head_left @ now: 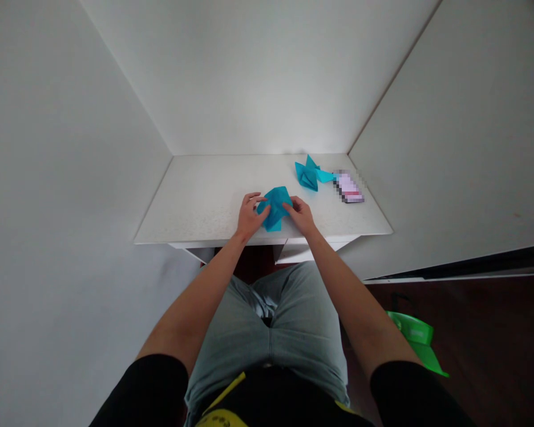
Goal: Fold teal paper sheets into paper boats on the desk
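Note:
A sheet of blue folded paper (pixel 276 204) is between my hands, near the front edge of the white desk (pixel 204 196). Its surface is creased and partly raised, and a flap points toward me. My left hand (pixel 251 214) grips its left side, with the thumb on top and the other fingers curved around the edge. On the right side, my right hand (pixel 301 213) pinches the paper between thumb and fingers. Fingertips under the sheet are hidden. Behind it on the desk stands a second blue folded paper figure (pixel 310 173) with pointed corners.
A phone (pixel 349 186), blurred by pixelation, lies at the desk's right, beside the paper figure. White walls close in the desk at the back and both sides. On the dark floor at lower right is a bright green object (pixel 416 338) resembling a visor cap.

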`<state>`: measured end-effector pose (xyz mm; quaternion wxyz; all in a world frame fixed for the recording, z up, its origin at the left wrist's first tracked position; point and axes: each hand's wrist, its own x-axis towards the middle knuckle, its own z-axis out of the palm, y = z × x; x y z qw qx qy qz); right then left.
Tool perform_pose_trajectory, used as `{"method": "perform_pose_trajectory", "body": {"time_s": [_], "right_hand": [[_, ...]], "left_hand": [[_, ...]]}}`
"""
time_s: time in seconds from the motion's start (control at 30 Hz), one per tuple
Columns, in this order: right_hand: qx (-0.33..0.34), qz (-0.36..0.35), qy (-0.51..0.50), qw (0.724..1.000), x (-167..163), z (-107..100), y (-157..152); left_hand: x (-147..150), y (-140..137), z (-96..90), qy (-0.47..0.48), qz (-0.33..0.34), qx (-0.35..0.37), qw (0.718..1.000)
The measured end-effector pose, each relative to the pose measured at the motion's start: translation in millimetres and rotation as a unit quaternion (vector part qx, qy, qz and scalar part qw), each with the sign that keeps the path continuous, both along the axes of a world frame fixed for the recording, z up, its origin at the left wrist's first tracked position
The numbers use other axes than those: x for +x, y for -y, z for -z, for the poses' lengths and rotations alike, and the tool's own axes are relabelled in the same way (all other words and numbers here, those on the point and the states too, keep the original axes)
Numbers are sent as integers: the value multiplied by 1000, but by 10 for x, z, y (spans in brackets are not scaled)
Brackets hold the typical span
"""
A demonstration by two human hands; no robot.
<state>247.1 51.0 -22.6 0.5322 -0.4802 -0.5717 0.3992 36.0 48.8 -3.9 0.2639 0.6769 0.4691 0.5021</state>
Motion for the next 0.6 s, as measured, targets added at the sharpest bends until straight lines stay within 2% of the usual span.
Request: {"method": "perform_pose_trajectory", "body": {"time_s": [0.2,0.33,0.47,0.6], "right_hand": [[6,-22,-4,1000,-11,-6,28],[12,-5,12,1000,-13,4,27],[11,21,25,999,-7,13,21],[16,27,32,999,1,29,10]], "left_hand": [[184,-143,-213,-84,-39,1,996],[219,-226,-290,-102,-35,-19,994],[179,-274,-321,-17,-2,-39,999],[102,-395,-353,107,-18,-129,986]]}}
